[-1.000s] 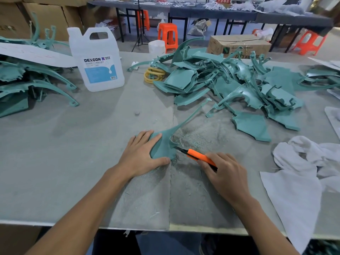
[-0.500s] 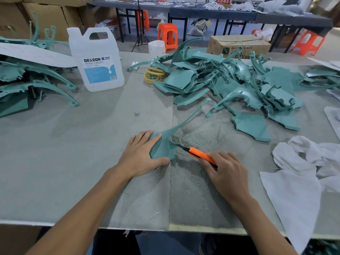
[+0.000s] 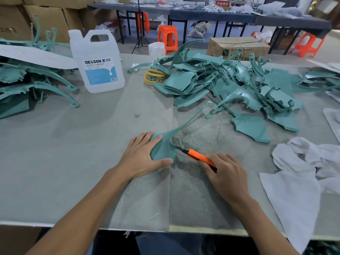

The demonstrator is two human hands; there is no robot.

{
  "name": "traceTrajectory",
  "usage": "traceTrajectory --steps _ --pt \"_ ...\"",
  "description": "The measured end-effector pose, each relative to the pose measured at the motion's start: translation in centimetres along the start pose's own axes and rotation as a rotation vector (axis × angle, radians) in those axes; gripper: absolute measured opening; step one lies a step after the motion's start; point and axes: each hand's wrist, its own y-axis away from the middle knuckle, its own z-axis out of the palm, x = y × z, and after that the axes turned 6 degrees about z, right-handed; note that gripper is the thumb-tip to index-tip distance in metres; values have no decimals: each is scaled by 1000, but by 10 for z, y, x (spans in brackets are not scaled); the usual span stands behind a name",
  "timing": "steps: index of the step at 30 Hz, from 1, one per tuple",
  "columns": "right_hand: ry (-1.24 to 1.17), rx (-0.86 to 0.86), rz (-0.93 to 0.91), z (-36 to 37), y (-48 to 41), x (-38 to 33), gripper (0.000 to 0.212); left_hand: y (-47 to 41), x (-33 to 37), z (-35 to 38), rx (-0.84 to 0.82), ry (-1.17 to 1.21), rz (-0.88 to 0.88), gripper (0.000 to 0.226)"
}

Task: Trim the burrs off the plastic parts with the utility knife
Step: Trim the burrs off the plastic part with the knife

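Observation:
A teal plastic part with a long thin arm reaching up-right lies flat on the grey mat. My left hand presses down on its wide end, fingers spread over it and thumb along its lower edge. My right hand grips an orange utility knife, whose blade tip touches the part's right edge. Teal shavings lie scattered just beyond the blade.
A big heap of teal parts fills the table's back right, another heap the far left. A white DEXCON jug stands behind, yellow rings beside it. White cloths lie at right. The table's front edge is near.
The knife blade has slid up along the part's right edge, away from me, and my right hand followed slightly. My left hand has stayed pressed on the part.

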Motion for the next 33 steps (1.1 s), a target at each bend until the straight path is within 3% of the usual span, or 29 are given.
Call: traceTrajectory --steps 6,10,15,18,22,26,30,33 --pt "-29 66 47 -1 1 -2 18 -5 22 -11 24 -108 -66 122" --pt "-107 70 155 -4 1 -2 18 -9 44 -5 175 -223 -96 101" --pt "-124 43 101 -3 2 -3 17 -6 39 -4 69 -54 18 94" --pt "-134 26 70 -3 1 -3 27 -6 38 -9 105 88 112 81" --pt "-166 35 176 -3 -2 -1 27 -7 35 -16 145 341 -13 70" --pt "-163 50 185 -2 -4 -1 40 -5 21 -18 96 225 -24 79" --pt "-152 60 111 -1 -2 -1 37 5 15 -15 93 92 -190 124" --pt "-136 41 24 0 0 -1 31 5 16 -22 49 143 -171 122"
